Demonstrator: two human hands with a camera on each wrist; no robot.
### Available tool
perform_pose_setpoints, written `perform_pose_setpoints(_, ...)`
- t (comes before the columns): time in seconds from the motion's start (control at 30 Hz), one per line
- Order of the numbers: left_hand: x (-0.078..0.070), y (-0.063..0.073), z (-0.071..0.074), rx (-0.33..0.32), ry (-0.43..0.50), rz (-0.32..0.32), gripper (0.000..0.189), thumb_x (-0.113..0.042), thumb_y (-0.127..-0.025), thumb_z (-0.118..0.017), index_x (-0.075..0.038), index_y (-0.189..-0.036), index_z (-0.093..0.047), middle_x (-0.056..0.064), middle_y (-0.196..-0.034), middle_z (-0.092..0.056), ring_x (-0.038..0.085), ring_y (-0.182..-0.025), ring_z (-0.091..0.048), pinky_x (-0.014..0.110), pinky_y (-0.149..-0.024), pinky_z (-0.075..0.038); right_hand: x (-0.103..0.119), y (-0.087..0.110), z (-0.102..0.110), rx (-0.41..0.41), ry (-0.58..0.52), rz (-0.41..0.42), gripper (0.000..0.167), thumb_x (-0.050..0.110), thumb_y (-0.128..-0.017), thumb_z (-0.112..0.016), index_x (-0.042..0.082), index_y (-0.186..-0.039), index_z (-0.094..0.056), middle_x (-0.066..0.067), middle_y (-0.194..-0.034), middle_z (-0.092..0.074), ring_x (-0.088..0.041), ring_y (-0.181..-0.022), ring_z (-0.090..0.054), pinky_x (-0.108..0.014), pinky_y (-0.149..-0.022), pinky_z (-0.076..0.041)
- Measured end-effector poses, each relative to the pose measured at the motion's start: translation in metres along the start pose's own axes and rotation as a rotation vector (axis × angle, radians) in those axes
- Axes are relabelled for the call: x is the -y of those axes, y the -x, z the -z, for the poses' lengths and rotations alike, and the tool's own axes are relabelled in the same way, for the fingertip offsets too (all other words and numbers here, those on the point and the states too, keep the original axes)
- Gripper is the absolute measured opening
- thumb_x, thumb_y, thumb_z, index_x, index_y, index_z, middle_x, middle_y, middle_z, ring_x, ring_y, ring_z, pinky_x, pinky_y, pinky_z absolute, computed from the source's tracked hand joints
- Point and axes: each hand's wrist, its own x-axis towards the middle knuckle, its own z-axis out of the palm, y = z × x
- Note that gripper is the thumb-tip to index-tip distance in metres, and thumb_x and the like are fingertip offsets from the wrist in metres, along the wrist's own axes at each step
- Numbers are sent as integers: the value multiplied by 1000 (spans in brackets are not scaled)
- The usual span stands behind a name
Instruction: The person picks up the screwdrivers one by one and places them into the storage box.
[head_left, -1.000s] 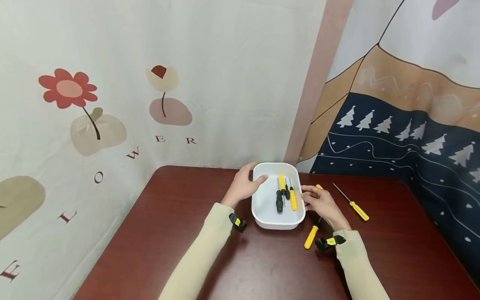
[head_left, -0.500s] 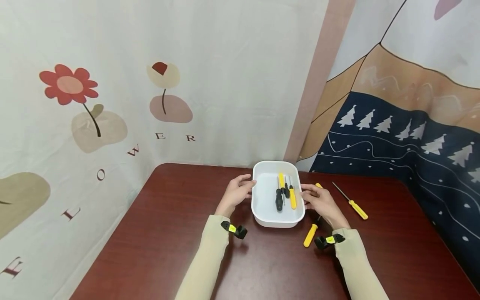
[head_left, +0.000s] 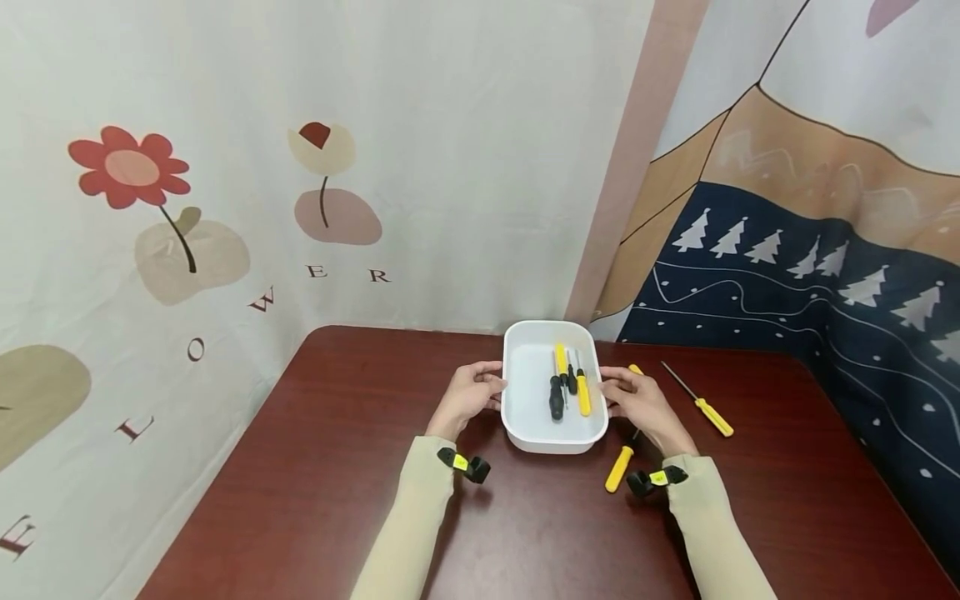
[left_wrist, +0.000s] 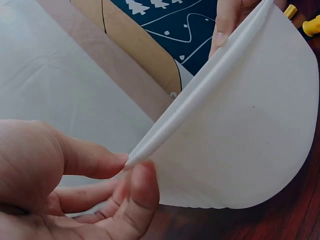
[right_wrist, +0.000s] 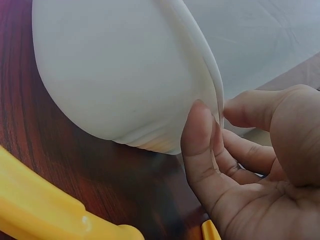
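A white rectangular plastic container [head_left: 528, 408] sits on the table with several screwdrivers inside, among them a black-handled screwdriver [head_left: 556, 402] and a yellow-handled screwdriver [head_left: 583, 398]. My left hand [head_left: 462, 400] pinches the rim at the left side, thumb on the edge and fingers against the outer wall. On the right side my right hand [head_left: 645, 410] pinches the opposite rim in the same way; the right wrist view shows its thumb [right_wrist: 247, 107] at the lip. Below this hand lies a yellow screwdriver [head_left: 619, 469], partly hidden.
Another yellow-handled screwdriver [head_left: 712, 417] lies to the right of the right hand. A yellow handle end [head_left: 635, 369] pokes out behind that hand. The dark red table [head_left: 360, 417] ends at a printed curtain [head_left: 465, 208] at the back.
My left hand has come off the container's far left corner and moved nearer, down to the middle of the left rim, which it now pinches. The right hand and the container stay in place.
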Motion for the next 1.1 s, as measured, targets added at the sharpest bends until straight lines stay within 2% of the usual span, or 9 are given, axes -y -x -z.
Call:
perform_pose_setpoints(0.17,3,-2,-1,0,31,-10,45,1,-97,-62,4,-141,-55,15,-100,-64,17,-70,-62,26,-62,-58,1,1,-1,0,41,29,44,17,-103,-60,6,-146,-54,-20,-124,-64,-19,-86,-67,-26,-75,-62)
perform_pose_setpoints(0.43,4,-4,-1,13,82,4,47,2,-97,-61,4,-143,-53,17,-102,-64,17,-70,-61,29,-64,-58,6,4,1,-28,202,113,43,19,-103,-61,5,-143,-56,-18,-114,-65,-18,-78,-67,-28,-72,-63)
perform_pose_setpoints(0.53,4,-5,-1,17,103,18,46,2,-97,-61,3,-143,-53,17,-103,-64,17,-69,-60,27,-63,-57,9,5,4,-46,275,137,44,21,-102,-63,6,-142,-57,-17,-114,-65,-20,-80,-67,-31,-73,-64)
perform_pose_setpoints(0.77,5,-4,-3,10,104,23,44,2,-96,-60,4,-140,-56,21,-105,-66,16,-69,-61,24,-60,-56,12,9,14,-95,460,227,48,25,-100,-68,5,-142,-56,-20,-128,-65,-30,-103,-66,-37,-82,-64)
perform_pose_setpoints(0.9,6,-5,-4,13,106,18,44,2,-96,-60,5,-140,-56,23,-105,-65,15,-68,-61,23,-60,-56,13,10,22,-112,563,273,49,26,-98,-69,6,-142,-57,-22,-137,-60,-37,-115,-62,-47,-92,-61)
perform_pose_setpoints(1.1,7,-5,-2,13,107,13,43,2,-97,-60,4,-140,-56,19,-103,-65,15,-70,-60,22,-59,-55,13,12,33,-88,656,249,62,31,-96,-70,8,-149,-48,-26,-156,-41,-48,-138,-41,-70,-112,-40)
